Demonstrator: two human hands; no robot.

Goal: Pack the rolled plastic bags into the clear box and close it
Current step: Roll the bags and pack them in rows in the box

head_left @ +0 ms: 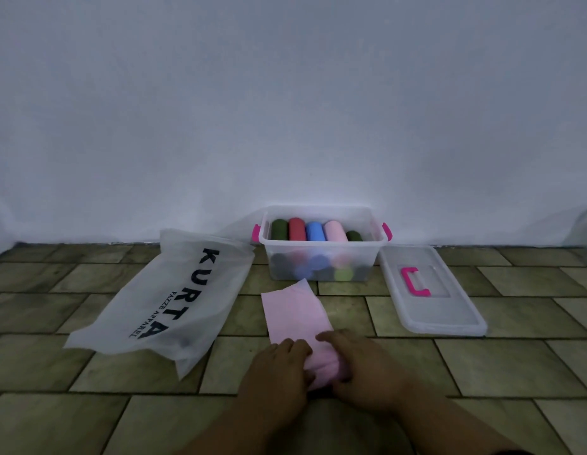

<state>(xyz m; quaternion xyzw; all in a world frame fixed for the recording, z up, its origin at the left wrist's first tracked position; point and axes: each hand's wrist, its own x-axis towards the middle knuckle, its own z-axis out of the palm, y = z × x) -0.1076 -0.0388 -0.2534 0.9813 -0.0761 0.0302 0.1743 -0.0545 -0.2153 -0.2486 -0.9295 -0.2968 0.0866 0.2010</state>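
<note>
A pink plastic bag (293, 311) lies flat on the tiled floor, its near end rolled up. My left hand (279, 372) and my right hand (361, 369) both grip that rolled end, fingers curled over it. Beyond it, against the wall, stands the clear box (321, 257) with pink side latches, open on top. Inside lie several rolled bags in green, red, blue and pink (313, 229). The clear lid (429, 290) with a pink handle lies flat on the floor to the right of the box.
A large translucent white bag (174, 300) printed "KURTA" lies on the floor to the left of the box. A plain white wall (285, 110) rises right behind the box. Tiled floor (515, 356) stretches to the right.
</note>
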